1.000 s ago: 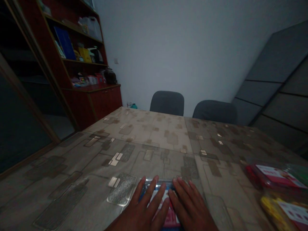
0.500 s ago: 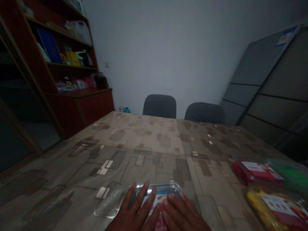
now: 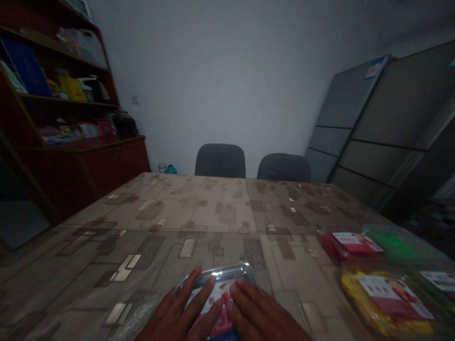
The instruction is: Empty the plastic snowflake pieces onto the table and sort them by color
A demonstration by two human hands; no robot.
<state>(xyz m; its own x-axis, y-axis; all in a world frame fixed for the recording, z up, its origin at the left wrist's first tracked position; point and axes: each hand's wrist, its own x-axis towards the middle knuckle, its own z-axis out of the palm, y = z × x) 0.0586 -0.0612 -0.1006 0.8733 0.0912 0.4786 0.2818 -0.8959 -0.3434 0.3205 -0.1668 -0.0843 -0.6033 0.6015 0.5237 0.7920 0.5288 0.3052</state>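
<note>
A clear plastic box (image 3: 231, 272) with a pink and white label (image 3: 213, 300) lies on the table at the bottom middle. Across the left part of its lid rests my left hand (image 3: 181, 310), fingers spread. My right hand (image 3: 256, 308) lies flat over the right part of the label, its fingers stretched out side by side. The two hands nearly meet in the middle of the box. What the box holds is mostly hidden under the label and hands; some blue shows along its edges.
To the right stand several clear boxes: one with red contents (image 3: 332, 246), one yellow (image 3: 355, 289), others green (image 3: 396, 244). A patterned cloth covers the table (image 3: 220, 213). Two grey chairs (image 3: 220, 160) stand behind it. A red-brown cabinet (image 3: 117, 161) is at left.
The view has turned to the right, so the cabinet, chairs and boxes sit further left. The box under my hands looks slightly tilted compared with before; both hands stay on it.
</note>
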